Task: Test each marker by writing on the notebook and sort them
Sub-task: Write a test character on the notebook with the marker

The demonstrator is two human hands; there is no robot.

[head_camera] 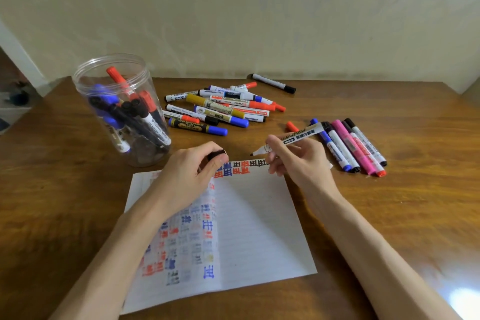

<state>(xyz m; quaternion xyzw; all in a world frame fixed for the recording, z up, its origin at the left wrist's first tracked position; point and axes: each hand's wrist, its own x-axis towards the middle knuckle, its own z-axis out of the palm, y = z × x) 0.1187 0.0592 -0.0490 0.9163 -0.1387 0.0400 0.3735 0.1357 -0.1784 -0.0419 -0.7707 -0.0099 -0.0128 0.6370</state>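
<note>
Head view: right grip (296,161) pinches marker (293,138) over notebook (254,228); left grip (192,171) curls round, perhaps, a cap (217,154); jar (122,109) beyond.

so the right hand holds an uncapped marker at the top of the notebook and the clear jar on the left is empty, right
Not empty: the head view shows the clear jar holding red, blue and black markers. The right hand does hold an uncapped marker at the top of the notebook.

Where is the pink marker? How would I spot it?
Look at the brown wooden table, right of the white paper notebook. A neat row of markers lies there. The pink marker is the only one with a pink body and cap.
</note>
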